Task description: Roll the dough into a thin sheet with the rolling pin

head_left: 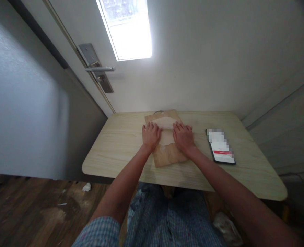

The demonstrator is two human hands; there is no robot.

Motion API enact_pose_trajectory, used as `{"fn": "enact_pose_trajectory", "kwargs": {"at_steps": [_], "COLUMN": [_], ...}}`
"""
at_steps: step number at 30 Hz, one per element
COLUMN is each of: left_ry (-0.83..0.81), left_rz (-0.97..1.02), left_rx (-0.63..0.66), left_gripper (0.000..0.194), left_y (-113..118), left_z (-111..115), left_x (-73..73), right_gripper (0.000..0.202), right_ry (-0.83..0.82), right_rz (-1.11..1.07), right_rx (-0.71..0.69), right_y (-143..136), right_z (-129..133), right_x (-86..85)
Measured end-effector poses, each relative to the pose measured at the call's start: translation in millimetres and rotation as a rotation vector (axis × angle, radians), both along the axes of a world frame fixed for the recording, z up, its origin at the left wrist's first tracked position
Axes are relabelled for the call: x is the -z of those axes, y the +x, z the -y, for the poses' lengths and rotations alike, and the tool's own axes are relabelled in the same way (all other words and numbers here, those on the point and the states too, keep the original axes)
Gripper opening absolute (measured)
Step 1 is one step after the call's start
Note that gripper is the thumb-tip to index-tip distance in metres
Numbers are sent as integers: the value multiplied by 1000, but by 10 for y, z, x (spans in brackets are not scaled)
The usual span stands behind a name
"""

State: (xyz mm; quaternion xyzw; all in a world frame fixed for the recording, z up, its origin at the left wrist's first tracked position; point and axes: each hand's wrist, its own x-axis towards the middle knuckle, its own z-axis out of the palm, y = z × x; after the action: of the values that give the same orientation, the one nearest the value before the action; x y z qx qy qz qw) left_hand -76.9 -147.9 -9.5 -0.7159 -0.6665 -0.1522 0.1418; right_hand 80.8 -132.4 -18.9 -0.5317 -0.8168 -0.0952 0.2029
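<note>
A piece of brown paper [170, 156] lies on the wooden table, its near edge torn and uneven. Across its far half runs a pale band [164, 122] that looks like a folded or rolled part; the paper's far edge shows behind it. My left hand [151, 136] grips the left end of this band, fingers bent over the top and the thumb towards the middle. At the right end, my right hand [184, 138] has its fingers curled over the paper in the same way. What lies beneath both palms is hidden.
A phone [220, 146] with a lit screen lies on the table [121, 145] right of my hands. Behind the table stands a door with a metal handle [100, 69] and a bright window [131, 37]. A crumpled white scrap [86, 187] is on the floor at the left.
</note>
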Motion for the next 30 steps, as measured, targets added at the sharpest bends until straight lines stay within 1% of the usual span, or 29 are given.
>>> {"fn": "enact_pose_trajectory", "kwargs": {"at_steps": [4,8,11,15,18,23,27,30], "left_ry": [-5,-27,-28,-72,-103,-117,-81,-74], "left_rz": [-14,-75,-108,-113,-93,14,63,84], "left_rx": [20,19,-6,-44,-69,-126,-168,-192], "left_gripper": [33,27,19,17,19,22,24,24], "left_y": [-6,-46,-78,-101,-112,-113,-85,-63], "left_z": [106,155,130,50,5,-24,-51,-92], "left_x": [-49,-121,-188,-241,-213,-88,-10,3], "right_gripper": [37,34,34,32,31,34,34,34], "right_ry": [44,58,55,0,-59,-151,-139,-122], "right_rz": [3,15,9,-27,-23,-8,16,32], "right_rx": [-8,1,14,45,80,164,160,151], "right_y": [27,52,52,45,58,81,65,53], "right_z": [136,188,163,105,63,6,-19,-65], "right_x": [-30,-102,-166,-221,-229,-192,-146,-130]}}
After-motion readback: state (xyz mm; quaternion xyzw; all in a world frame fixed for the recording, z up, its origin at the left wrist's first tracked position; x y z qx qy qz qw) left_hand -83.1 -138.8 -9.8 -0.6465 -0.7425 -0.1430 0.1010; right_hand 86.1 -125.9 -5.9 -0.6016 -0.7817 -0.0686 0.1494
